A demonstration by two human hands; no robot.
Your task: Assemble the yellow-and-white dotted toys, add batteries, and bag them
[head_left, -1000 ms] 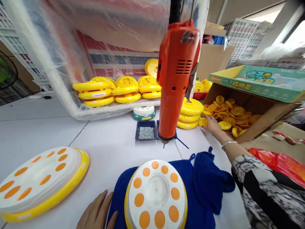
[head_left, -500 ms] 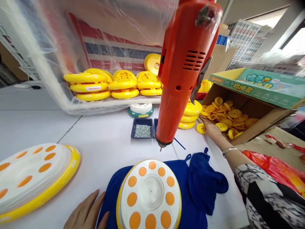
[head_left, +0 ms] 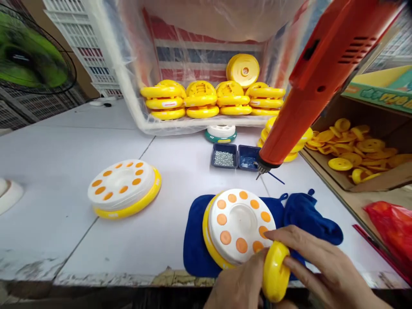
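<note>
Close to the table's front edge, my left hand (head_left: 236,283) and my right hand (head_left: 325,268) are both closed on a small round yellow plastic disc (head_left: 275,274), tilted on its edge. Some of my left fingers are hidden behind it. Just beyond my hands, a round white-and-yellow toy base (head_left: 243,219) with a ring of orange dots lies on a blue cloth (head_left: 196,240). Above it hangs a red electric screwdriver (head_left: 299,98), its bit pointing down and touching nothing.
A similar dotted base (head_left: 120,184) lies at the left. Behind are a tray of screws (head_left: 224,159), a second dark tray (head_left: 247,156) and a plastic-lined crate (head_left: 141,124) of yellow parts. A carton (head_left: 395,171) of yellow discs stands right; a green fan (head_left: 28,56) is far left.
My right hand has come back from the carton with a yellow disc. My left hand has left the table beside the cloth and joined it on the disc. The view has shifted.
</note>
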